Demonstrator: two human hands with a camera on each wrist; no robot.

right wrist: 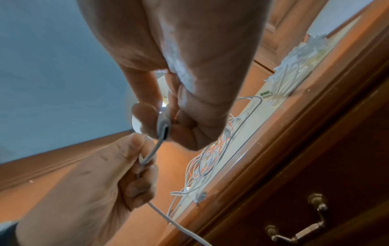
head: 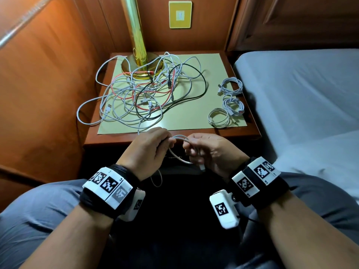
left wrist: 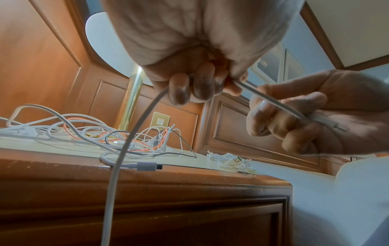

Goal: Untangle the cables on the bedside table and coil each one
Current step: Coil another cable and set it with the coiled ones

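A tangle of white, red and black cables (head: pixel 143 94) lies on the bedside table (head: pixel 194 140), spread around the lamp base. Three coiled white cables (head: pixel 227 102) sit at the table's right side. In front of the table edge, my left hand (head: pixel 149 150) grips a white cable (head: pixel 180 137) with curled fingers (left wrist: pixel 189 89). My right hand (head: pixel 206 150) pinches the same cable near its plug end (right wrist: pixel 163 128). The cable (left wrist: pixel 124 149) drops from my left hand toward my lap.
A brass lamp post (head: pixel 137 33) stands at the table's back left. A yellow wall switch (head: pixel 180 14) is behind. A bed with grey sheet (head: pixel 301 90) adjoins on the right, an orange padded wall (head: pixel 42 78) on the left. A drawer handle (right wrist: pixel 299 233) is below the tabletop.
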